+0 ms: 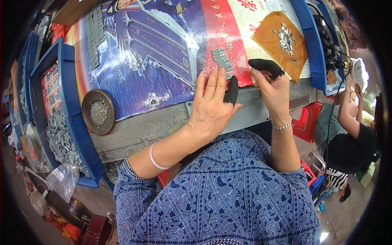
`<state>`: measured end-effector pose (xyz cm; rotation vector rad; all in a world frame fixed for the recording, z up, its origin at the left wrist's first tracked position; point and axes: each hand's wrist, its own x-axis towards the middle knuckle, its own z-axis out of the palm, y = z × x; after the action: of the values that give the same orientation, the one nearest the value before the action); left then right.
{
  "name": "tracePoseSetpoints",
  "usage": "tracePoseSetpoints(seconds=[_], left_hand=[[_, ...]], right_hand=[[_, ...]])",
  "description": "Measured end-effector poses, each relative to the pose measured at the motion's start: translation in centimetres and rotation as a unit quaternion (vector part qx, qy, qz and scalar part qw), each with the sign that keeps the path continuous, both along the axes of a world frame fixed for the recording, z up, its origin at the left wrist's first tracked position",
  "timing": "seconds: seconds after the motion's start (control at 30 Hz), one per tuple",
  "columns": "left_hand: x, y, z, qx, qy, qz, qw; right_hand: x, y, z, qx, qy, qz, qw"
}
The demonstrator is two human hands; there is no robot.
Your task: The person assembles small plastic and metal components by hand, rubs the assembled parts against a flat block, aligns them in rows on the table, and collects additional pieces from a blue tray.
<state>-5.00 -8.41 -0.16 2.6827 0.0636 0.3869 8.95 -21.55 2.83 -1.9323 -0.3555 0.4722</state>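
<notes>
Blocks: small grey pieces (221,60) in a short, slightly stepped row on the red part of the sheet (241,49), just beyond the left fingertips, perhaps set there to be easy for both hands to reach.
Left hand: laid nearly flat (208,112), fingers straight and side by side, thumb out, clamped on nothing; the fingertips lie at the row's near end, perhaps to steady it. Firm contact cannot be made out.
Right hand: raised near the bench edge (294,89), right of the row (272,92), fingers curled, thumb close to the covered index finger; whether they pinch something small I cannot tell.
Finger covers: black, one on each hand (231,90), likely worn to guard the skin or help grip.
Cloth: orange-brown (269,28), beyond the right hand, with loose silvery bits (286,38) gathered on it, probably so they don't scatter.
Dish: round and brown (87,118), at the bench edge left of the left hand; its rim likely keeps the tiny metal parts (99,114) together.
Strip: more grey pieces in a long line (94,36), far left, apart from the short row.
Trays: blue, one at left (67,69) with heaped grey parts (63,139), one at right (312,53) with dark things too unclear to name.
</notes>
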Motion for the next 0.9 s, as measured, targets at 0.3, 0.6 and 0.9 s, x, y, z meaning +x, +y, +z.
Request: tracePoseSetpoints(seconds=[0.3, 0.6, 0.9], left_hand=[[-0.3, -0.1, 0.2, 0.000, -0.009, 0.004, 1.000], [-0.1, -0.3, 0.8, -0.005, -0.031, 0.005, 0.999], [-3.9, -2.3, 3.5, -0.229, -0.070, 0.079, 0.968]], right_hand=[[0.6, -1.2, -0.2, 0.005, -0.031, 0.034, 0.999], [1.5, -3.0, 0.2, 0.028, -0.053, 0.032, 0.998], [9.0, -8.8, -0.5, -0.030, -0.209, -0.046, 0.976]])
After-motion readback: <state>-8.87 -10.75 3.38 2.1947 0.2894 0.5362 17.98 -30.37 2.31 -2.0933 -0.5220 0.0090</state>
